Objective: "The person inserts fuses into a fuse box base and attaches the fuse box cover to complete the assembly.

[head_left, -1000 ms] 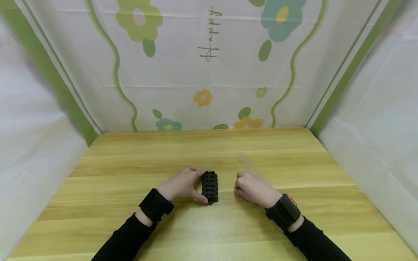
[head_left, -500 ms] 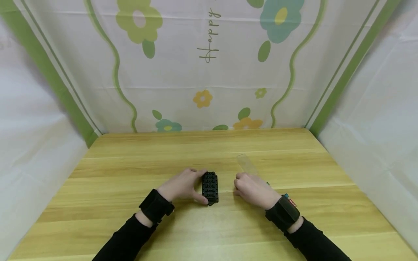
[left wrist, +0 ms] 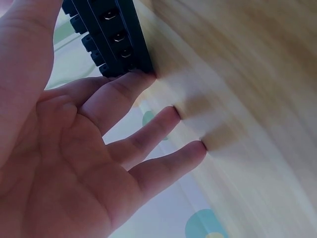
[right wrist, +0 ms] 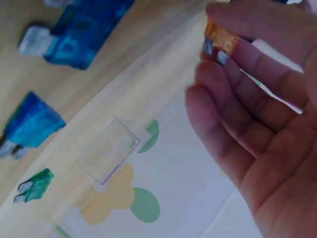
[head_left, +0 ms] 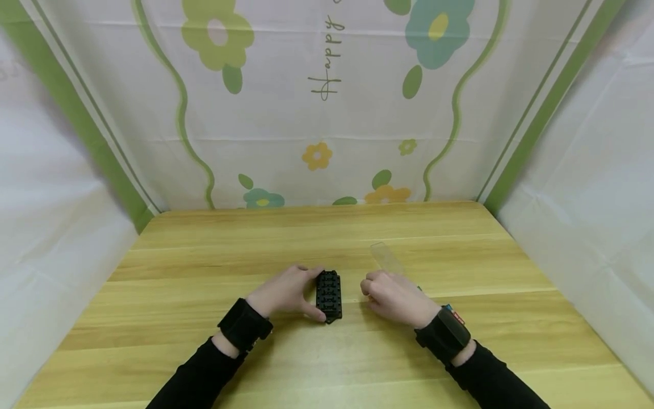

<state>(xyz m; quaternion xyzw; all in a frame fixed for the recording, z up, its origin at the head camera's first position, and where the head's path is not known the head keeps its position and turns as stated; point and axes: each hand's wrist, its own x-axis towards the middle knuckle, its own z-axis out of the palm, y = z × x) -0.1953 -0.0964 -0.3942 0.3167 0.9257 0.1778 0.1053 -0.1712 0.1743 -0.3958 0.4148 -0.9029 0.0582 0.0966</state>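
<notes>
A black fuse block (head_left: 328,292) lies lengthwise on the wooden table, its row of slots facing up. My left hand (head_left: 286,289) grips it at both ends, thumb at the near end and index finger at the far end. In the left wrist view, the other fingertips (left wrist: 198,148) rest on the tabletop beside the block. An orange blade fuse (right wrist: 222,38) is pinched between the thumb and fingers of my right hand (head_left: 395,296), its metal prongs showing. That hand is just right of the block, and the head view hides the fuse behind it.
A clear plastic cover (head_left: 386,258) lies on the table beyond my right hand. Under the right wrist are a large-looking blue blade fuse (right wrist: 89,34), another blue fuse (right wrist: 34,121) and a green fuse (right wrist: 38,184). A flowered cloth (head_left: 276,119) stands behind the table.
My right hand has shifted slightly left, closer to the fuse block. The left hand and the block have stayed in place.
</notes>
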